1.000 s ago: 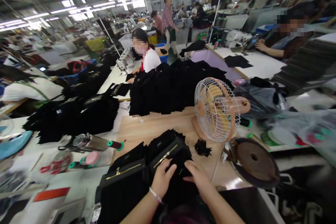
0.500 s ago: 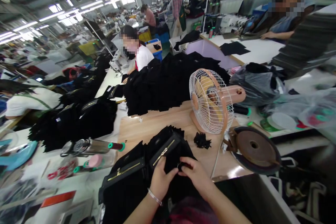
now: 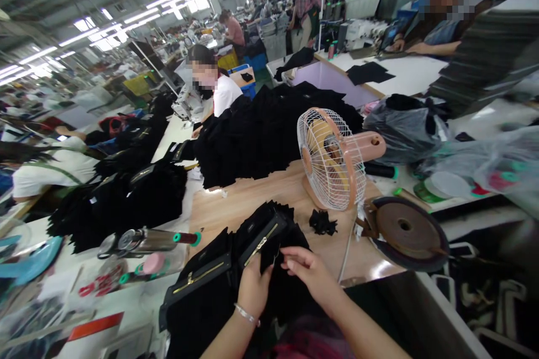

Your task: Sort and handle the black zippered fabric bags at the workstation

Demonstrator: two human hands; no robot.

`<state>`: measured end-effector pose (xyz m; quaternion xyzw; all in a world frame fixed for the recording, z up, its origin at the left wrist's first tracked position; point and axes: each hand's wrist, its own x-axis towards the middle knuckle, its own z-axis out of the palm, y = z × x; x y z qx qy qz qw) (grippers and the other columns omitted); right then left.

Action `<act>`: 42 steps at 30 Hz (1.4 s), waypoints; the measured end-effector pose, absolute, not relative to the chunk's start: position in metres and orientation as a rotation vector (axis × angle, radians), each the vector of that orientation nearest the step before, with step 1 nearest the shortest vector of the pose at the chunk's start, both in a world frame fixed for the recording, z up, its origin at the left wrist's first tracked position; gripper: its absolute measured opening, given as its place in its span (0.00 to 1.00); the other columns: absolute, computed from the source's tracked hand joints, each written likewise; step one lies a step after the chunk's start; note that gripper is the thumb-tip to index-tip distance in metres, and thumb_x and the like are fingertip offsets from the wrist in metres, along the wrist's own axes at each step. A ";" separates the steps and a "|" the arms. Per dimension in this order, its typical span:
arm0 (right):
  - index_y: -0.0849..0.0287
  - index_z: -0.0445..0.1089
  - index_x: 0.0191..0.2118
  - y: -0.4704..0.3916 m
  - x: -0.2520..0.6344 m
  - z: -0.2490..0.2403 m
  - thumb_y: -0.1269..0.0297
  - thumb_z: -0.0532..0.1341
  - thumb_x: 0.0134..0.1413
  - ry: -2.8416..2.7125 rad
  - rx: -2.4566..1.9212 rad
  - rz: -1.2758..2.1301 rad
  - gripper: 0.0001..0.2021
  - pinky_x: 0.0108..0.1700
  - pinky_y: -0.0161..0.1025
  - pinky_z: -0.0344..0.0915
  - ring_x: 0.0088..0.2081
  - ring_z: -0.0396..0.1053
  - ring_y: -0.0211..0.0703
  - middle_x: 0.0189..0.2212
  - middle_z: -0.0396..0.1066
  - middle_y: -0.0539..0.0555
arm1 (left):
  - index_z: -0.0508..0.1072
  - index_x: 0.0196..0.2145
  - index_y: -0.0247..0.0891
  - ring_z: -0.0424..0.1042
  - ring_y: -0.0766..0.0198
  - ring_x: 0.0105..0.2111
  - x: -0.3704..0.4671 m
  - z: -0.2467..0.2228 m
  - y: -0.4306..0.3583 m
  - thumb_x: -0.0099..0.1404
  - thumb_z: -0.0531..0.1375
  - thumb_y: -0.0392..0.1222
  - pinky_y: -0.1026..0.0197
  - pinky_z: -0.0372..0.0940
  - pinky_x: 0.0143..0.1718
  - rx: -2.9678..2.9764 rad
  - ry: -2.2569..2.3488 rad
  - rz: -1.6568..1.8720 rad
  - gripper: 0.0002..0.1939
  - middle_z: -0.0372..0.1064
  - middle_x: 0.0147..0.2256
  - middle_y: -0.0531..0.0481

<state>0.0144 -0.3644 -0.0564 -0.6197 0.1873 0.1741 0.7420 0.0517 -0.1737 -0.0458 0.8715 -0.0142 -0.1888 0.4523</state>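
Note:
My left hand (image 3: 254, 287), with a bracelet at the wrist, grips the near edge of a black fabric piece with a gold zipper (image 3: 269, 238) that tops a stack on the wooden table (image 3: 248, 202). My right hand (image 3: 309, 272) pinches the same piece's edge just to the right. A second stack of black zippered pieces (image 3: 197, 286) lies beside it on the left. A small black scrap (image 3: 322, 222) lies on the table beyond my right hand.
A pink desk fan (image 3: 332, 160) stands past the scrap, a brown round reel (image 3: 406, 230) to its right. A large heap of black fabric (image 3: 269, 129) fills the far table. A metal bottle (image 3: 147, 240) lies left. Other people sit at sewing stations around.
Both hands shifted from lying flat on the top black piece to gripping its near edge and lifting it slightly. The view has tipped down and to the right.

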 end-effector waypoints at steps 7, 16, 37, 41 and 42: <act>0.58 0.69 0.34 -0.400 -0.003 -0.097 0.63 0.63 0.41 0.644 -1.832 0.188 0.10 0.46 0.50 0.62 0.39 0.67 0.53 0.34 0.70 0.57 | 0.72 0.51 0.31 0.67 0.45 0.55 0.070 -0.046 -0.161 0.62 0.54 0.46 0.42 0.56 0.62 2.217 -0.060 -0.549 0.23 0.71 0.49 0.38; 0.55 0.68 0.38 -0.372 -0.018 -0.093 0.65 0.55 0.58 0.520 -1.932 0.063 0.06 0.47 0.45 0.62 0.43 0.67 0.48 0.39 0.67 0.55 | 0.39 0.69 0.53 0.62 0.60 0.60 0.112 -0.016 -0.186 0.51 0.52 0.24 0.55 0.58 0.62 2.357 -1.024 -1.033 0.52 0.57 0.63 0.51; 0.55 0.68 0.38 -0.353 -0.012 -0.070 0.76 0.57 0.57 0.414 -1.738 -0.040 0.09 0.45 0.36 0.65 0.40 0.69 0.40 0.36 0.71 0.49 | 0.53 0.65 0.45 0.57 0.56 0.62 0.170 0.003 -0.227 0.45 0.56 0.24 0.58 0.65 0.58 1.820 -1.148 -1.546 0.49 0.49 0.64 0.44; 0.56 0.67 0.37 -0.347 -0.001 -0.061 0.73 0.55 0.62 0.262 -1.745 -0.078 0.06 0.42 0.35 0.63 0.37 0.67 0.39 0.34 0.71 0.49 | 0.57 0.63 0.42 0.60 0.53 0.59 0.173 -0.006 -0.223 0.50 0.54 0.20 0.49 0.62 0.60 2.012 -1.630 -1.330 0.43 0.56 0.61 0.42; 0.56 0.67 0.37 -0.347 0.002 -0.059 0.72 0.54 0.63 0.214 -1.751 -0.073 0.06 0.41 0.35 0.63 0.36 0.66 0.39 0.33 0.71 0.49 | 0.64 0.58 0.40 0.62 0.51 0.57 0.173 -0.010 -0.223 0.55 0.56 0.21 0.47 0.62 0.60 2.064 -1.814 -1.177 0.33 0.60 0.58 0.42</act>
